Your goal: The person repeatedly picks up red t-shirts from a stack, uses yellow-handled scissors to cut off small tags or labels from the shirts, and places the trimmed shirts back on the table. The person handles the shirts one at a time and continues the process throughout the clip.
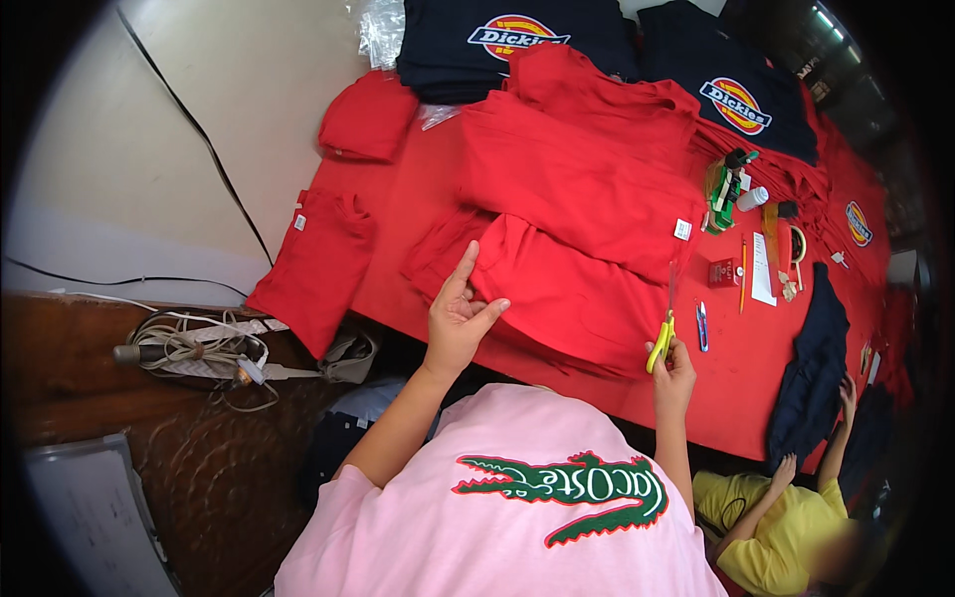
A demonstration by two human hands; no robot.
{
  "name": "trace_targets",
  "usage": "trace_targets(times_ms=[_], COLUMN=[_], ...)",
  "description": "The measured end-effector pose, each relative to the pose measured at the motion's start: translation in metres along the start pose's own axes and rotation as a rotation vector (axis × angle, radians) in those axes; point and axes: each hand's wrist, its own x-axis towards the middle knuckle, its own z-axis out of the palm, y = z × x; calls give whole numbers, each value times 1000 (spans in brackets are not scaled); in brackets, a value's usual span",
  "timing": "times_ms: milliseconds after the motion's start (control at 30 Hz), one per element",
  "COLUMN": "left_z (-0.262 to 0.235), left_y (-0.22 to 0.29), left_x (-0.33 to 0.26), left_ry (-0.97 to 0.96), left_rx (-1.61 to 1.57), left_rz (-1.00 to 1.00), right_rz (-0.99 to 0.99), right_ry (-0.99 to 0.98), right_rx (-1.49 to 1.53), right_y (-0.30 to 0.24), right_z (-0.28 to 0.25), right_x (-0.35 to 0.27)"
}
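Red cloth is covering the long table (pixel 418 199), with folded red shirts piling toward its near edge. From the head view, the left hand (pixel 460 320) is lying spread on a folded red shirt (pixel 567 289), while the right hand (pixel 674 370) is gripping yellow-handled scissors (pixel 662 338) at that shirt's right edge. Trimming seems underway; next, a steady, careful snip. Blade tips are hard to make out.

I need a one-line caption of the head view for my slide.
Left hand rests on folded red garment; right hand holds yellow-handled scissors at its edge.
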Motion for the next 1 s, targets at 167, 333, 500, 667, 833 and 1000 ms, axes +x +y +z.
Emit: trace_targets(times_ms=[167,333,500,667,833,1000], left_z=[2,0,-4,-7,-17,-5], left_y=[9,11,7,-2,-23,-4], left_x=[4,8,12,12,20,23], left_ry=[-4,-26,-36,-7,54,-2], left_rx=[-78,-186,-175,-109,15,-120], left_rz=[-9,-38,-41,-48,7,-68], right_rz=[19,6,-12,-28,-73,-71], right_ry=[-54,-67,-95,-119,-162,-193], right_rx=[-125,-155,-228,-275,-325,-385], right_y=[-12,-12,-15,-15,-27,-34], right_z=[14,19,24,29,37,42], right_x=[-6,-8,-5,-8,-15,-14])
